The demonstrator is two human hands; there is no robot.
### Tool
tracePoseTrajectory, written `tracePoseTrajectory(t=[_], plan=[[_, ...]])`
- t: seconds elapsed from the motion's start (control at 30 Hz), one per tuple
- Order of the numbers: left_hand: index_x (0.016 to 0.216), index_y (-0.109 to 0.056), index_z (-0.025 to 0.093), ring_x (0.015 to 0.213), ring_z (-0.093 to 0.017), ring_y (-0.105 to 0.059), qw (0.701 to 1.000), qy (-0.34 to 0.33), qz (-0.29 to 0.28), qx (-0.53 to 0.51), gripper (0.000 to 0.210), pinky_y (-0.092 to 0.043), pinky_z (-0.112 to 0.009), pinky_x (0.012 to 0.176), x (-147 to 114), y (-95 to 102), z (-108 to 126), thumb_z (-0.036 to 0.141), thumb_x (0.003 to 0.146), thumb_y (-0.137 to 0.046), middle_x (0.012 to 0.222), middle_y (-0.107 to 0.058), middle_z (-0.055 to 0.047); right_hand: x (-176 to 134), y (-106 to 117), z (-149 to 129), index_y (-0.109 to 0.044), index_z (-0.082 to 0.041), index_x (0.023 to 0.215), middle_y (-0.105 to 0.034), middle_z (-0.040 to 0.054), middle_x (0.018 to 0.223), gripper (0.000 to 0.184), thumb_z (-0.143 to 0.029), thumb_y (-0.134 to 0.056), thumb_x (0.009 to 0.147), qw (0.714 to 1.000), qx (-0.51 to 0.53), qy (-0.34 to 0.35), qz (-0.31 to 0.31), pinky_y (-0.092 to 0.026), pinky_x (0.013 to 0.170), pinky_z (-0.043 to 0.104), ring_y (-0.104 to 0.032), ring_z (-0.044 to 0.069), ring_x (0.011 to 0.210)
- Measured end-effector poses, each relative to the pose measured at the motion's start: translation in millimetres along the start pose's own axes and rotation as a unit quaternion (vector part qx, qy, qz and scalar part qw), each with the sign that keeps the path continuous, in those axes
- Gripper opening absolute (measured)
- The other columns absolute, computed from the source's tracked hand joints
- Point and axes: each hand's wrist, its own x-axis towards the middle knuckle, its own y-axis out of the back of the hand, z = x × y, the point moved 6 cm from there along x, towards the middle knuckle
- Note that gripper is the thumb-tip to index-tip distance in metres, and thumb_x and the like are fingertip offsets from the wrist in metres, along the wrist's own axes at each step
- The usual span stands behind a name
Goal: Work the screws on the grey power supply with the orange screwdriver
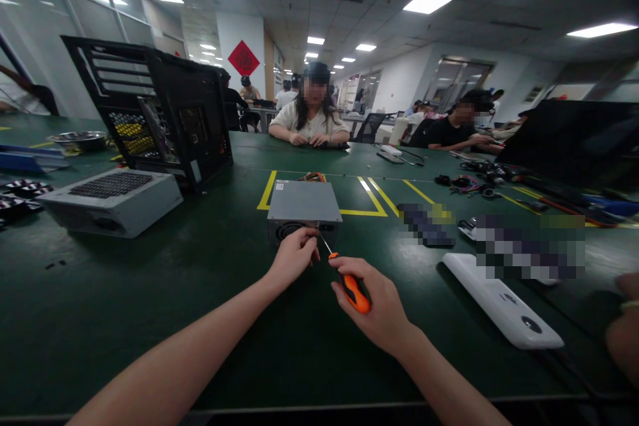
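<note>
A grey computer power supply sits on the green table in front of me, its fan face turned toward me and colored wires behind it. My right hand is wrapped around the orange and black handle of a screwdriver. The thin shaft slants up and left to the lower front face of the power supply. At that spot my left hand has its fingers drawn together by the screwdriver tip. Whatever those fingers pinch, if anything, is too small to make out.
To the left stand a second power supply, a black computer case and a metal bowl. On the right lie a white device and a tangle of cables. Across the table sits a person.
</note>
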Motion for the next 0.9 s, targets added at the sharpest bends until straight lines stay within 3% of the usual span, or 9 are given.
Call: tracePoseTrajectory(t=[0.1,0.2,0.33,0.47,0.57,0.7,0.8,0.9], plan=[[0.101,-0.053,0.013,0.042,-0.007,-0.046,1.0,0.016,-0.005,-0.022,0.027,-0.032,-0.017,0.041,-1,-1.0,0,0.022,0.079,-0.042,0.057,-0.056,0.001,1,-1,-2,-0.048,-0.02,0.09,-0.055,0.0087,0.104,0.018,-0.009,-0.049,0.075,1.0,-0.013,-0.003,-0.017,-0.047,0.079,0.037,-0.055,0.019,0.094],[0.102,-0.053,0.015,0.042,-0.007,-0.046,0.997,0.037,-0.013,-0.059,0.027,-0.03,-0.017,0.038,-1,-2.7,-1,0.025,0.08,-0.042,0.058,-0.055,0.001,1,-2,-1,-0.049,-0.02,0.087,-0.052,0.0095,0.106,0.013,-0.018,-0.055,0.076,0.999,-0.008,-0.013,-0.03,-0.048,0.08,0.037,-0.053,0.02,0.099],[0.096,-0.054,0.014,0.041,-0.006,-0.044,0.994,0.058,-0.016,-0.095,0.029,-0.027,-0.016,0.036,-3,-4.6,-1,0.035,0.081,-0.042,0.055,-0.053,0.002,-1,-3,3,-0.045,-0.02,0.096,-0.055,0.0086,0.104,0.026,-0.022,-0.06,0.075,1.0,0.011,-0.016,-0.016,-0.049,0.08,0.035,-0.054,0.018,0.097],[0.095,-0.055,0.013,0.043,-0.006,-0.046,0.988,0.057,-0.05,-0.136,0.033,-0.029,-0.016,0.038,-5,-9.8,1,0.041,0.079,-0.049,0.061,-0.056,0.001,-1,-3,0,-0.046,-0.021,0.094,-0.056,0.0078,0.104,0.019,-0.018,-0.056,0.078,1.0,-0.008,0.004,-0.014,-0.049,0.081,0.036,-0.055,0.018,0.097],[0.094,-0.057,0.013,0.046,-0.005,-0.048,0.98,0.056,-0.068,-0.18,0.033,-0.03,-0.016,0.04,-4,-12.4,0,0.041,0.076,-0.054,0.065,-0.058,0.0,-1,-3,-5,-0.049,-0.02,0.095,-0.053,0.0096,0.108,0.024,-0.026,-0.061,0.075,0.999,-0.022,0.027,-0.023,-0.048,0.082,0.037,-0.053,0.02,0.1],[0.092,-0.058,0.012,0.046,-0.004,-0.048,0.963,0.084,-0.09,-0.241,0.03,-0.029,-0.015,0.041,-1,-16.0,-5,0.035,0.073,-0.06,0.063,-0.059,-0.001,-1,-4,-6,-0.05,-0.019,0.102,-0.048,0.0116,0.109,0.037,-0.035,-0.064,0.071,0.998,-0.044,0.034,-0.014,-0.052,0.073,0.034,-0.055,0.019,0.09],[0.093,-0.059,0.011,0.045,-0.003,-0.046,0.948,0.119,-0.089,-0.281,0.027,-0.027,-0.015,0.041,0,-17.5,-10,0.029,0.073,-0.061,0.062,-0.058,0.0,-3,-2,-2,-0.042,-0.018,0.108,-0.051,0.01,0.1,0.036,-0.023,-0.059,0.076,0.999,-0.033,0.02,0.031,-0.052,0.072,0.031,-0.055,0.018,0.091],[0.097,-0.059,0.011,0.046,-0.003,-0.047,0.94,0.127,-0.091,-0.304,0.026,-0.027,-0.014,0.041,0,-17.9,-9,0.026,0.076,-0.059,0.066,-0.06,-0.001,-5,-2,-1,-0.041,-0.02,0.1,-0.053,0.0088,0.099,0.028,-0.011,-0.052,0.076,0.998,-0.016,0.023,0.047,-0.051,0.076,0.031,-0.055,0.017,0.093]])
